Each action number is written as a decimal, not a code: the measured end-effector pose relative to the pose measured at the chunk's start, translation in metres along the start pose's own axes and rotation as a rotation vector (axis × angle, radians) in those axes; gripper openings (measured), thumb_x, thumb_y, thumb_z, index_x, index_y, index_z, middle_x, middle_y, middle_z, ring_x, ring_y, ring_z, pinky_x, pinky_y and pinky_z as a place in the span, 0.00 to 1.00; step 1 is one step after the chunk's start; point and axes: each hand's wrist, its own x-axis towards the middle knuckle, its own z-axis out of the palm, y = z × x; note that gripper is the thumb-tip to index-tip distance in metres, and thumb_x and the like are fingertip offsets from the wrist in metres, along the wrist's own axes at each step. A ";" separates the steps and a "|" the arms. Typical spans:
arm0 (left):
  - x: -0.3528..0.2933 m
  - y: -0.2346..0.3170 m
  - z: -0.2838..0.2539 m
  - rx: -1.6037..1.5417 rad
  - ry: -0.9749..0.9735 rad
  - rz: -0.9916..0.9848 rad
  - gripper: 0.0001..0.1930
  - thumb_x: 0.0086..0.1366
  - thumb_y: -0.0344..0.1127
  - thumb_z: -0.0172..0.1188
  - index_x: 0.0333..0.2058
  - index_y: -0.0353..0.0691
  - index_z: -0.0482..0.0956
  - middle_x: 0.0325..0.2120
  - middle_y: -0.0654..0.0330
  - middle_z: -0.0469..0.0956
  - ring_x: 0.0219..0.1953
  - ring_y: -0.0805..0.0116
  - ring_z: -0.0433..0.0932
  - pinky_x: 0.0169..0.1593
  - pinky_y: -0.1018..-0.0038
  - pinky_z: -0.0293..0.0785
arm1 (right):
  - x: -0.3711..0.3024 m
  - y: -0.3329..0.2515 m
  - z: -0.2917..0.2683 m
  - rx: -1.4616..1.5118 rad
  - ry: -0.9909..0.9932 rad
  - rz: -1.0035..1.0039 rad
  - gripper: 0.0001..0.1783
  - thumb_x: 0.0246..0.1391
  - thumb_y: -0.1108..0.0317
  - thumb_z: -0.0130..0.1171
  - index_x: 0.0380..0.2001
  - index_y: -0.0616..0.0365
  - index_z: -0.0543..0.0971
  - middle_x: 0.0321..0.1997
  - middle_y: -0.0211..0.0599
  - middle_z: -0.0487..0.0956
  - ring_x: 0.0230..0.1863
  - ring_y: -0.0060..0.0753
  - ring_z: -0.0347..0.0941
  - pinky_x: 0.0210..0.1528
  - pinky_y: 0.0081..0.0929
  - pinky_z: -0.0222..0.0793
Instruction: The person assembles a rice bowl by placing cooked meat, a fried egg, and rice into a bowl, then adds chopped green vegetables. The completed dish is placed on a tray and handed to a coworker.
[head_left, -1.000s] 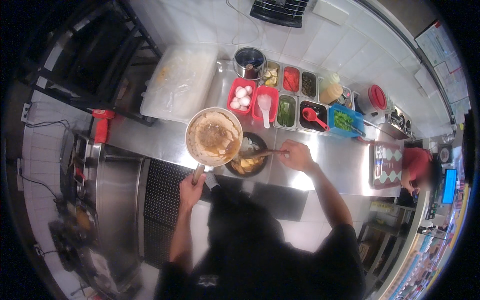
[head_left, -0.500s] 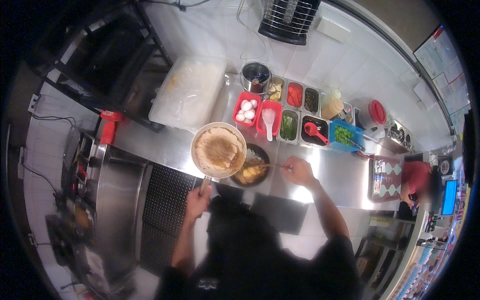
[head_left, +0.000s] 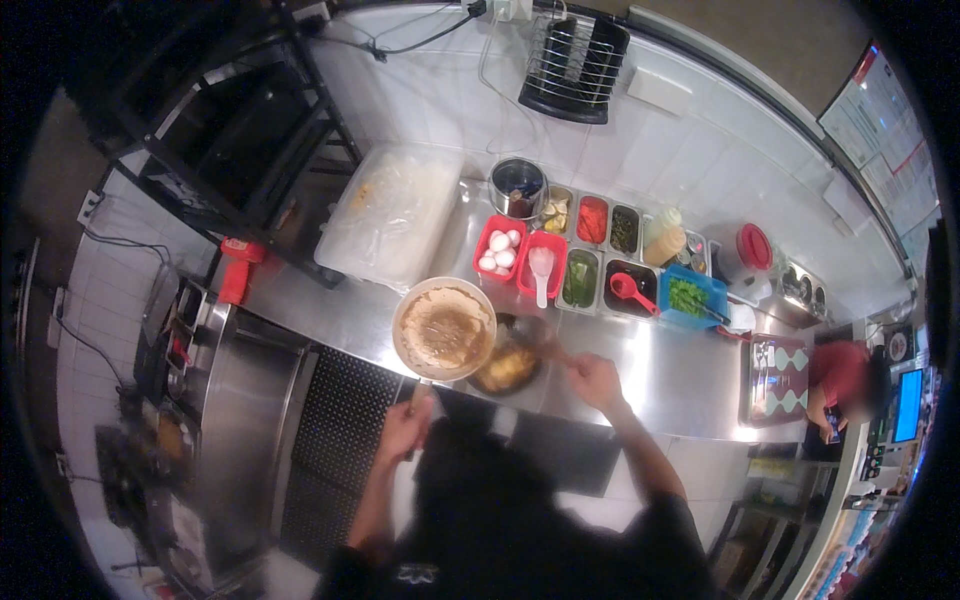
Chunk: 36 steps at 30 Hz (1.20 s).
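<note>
My left hand (head_left: 403, 430) grips the handle of a saucepan (head_left: 407, 362) whose pale inside is smeared with brown sauce. The pan is tipped partly over the left side of a dark bowl (head_left: 532, 386) on the counter. Yellowish-brown food (head_left: 507, 368) lies in that bowl. To the right, my right hand (head_left: 597, 382) is closed around the end of a brown spoon or spatula (head_left: 552, 350). Motion blurs this utensil, and its head is over the bowl's far right side; its exact shape cannot be made out.
Behind the bowl stand red tubs with eggs (head_left: 499, 252) and a white scoop (head_left: 541, 272), metal ingredient pans (head_left: 579, 280) and a blue tub of greens (head_left: 690, 297). A large lidded plastic box (head_left: 385, 215) sits back left. A person in red (head_left: 838, 375) is at far right.
The utensil in my right hand has moved right, away from the saucepan's rim, and its broader side now shows. The whole view has shifted slightly. Both hands keep their hold.
</note>
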 end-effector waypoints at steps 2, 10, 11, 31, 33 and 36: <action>-0.006 0.004 0.000 -0.009 -0.006 0.011 0.26 0.73 0.55 0.62 0.27 0.37 0.76 0.15 0.65 0.72 0.11 0.76 0.65 0.15 0.75 0.62 | 0.002 0.002 0.000 0.010 -0.014 -0.020 0.13 0.53 0.62 0.61 0.37 0.59 0.85 0.34 0.52 0.84 0.36 0.58 0.82 0.40 0.47 0.78; -0.033 -0.004 -0.041 -0.090 0.014 -0.038 0.25 0.74 0.55 0.61 0.28 0.37 0.77 0.14 0.65 0.72 0.11 0.77 0.68 0.15 0.76 0.62 | 0.006 -0.040 0.023 0.027 -0.025 -0.002 0.12 0.56 0.65 0.61 0.38 0.61 0.86 0.30 0.50 0.85 0.31 0.45 0.83 0.38 0.36 0.77; -0.039 -0.008 -0.053 -0.120 0.025 -0.035 0.25 0.74 0.56 0.61 0.28 0.37 0.77 0.14 0.65 0.72 0.11 0.77 0.68 0.15 0.76 0.62 | 0.005 -0.049 0.031 0.056 -0.028 0.022 0.12 0.57 0.66 0.62 0.38 0.62 0.86 0.30 0.50 0.85 0.31 0.41 0.84 0.38 0.34 0.77; -0.056 -0.074 -0.542 -0.503 0.686 0.034 0.25 0.75 0.61 0.56 0.31 0.44 0.77 0.16 0.66 0.71 0.15 0.75 0.70 0.19 0.75 0.63 | 0.070 -0.641 0.428 0.317 -0.866 0.018 0.16 0.66 0.69 0.58 0.54 0.63 0.81 0.37 0.36 0.83 0.25 0.24 0.77 0.29 0.29 0.75; -0.063 -0.065 -0.605 -0.449 0.738 -0.015 0.27 0.75 0.62 0.54 0.31 0.42 0.78 0.17 0.66 0.72 0.17 0.74 0.71 0.22 0.71 0.66 | 0.079 -0.688 0.477 0.350 -0.913 -0.082 0.16 0.67 0.65 0.58 0.54 0.60 0.81 0.31 0.34 0.81 0.19 0.21 0.73 0.20 0.28 0.69; -0.079 -0.058 -0.670 -0.498 0.841 0.008 0.29 0.75 0.64 0.52 0.30 0.42 0.77 0.18 0.67 0.72 0.17 0.74 0.71 0.23 0.70 0.66 | 0.080 -0.780 0.515 0.456 -1.104 -0.088 0.15 0.65 0.62 0.60 0.48 0.60 0.83 0.22 0.30 0.79 0.16 0.22 0.72 0.19 0.27 0.66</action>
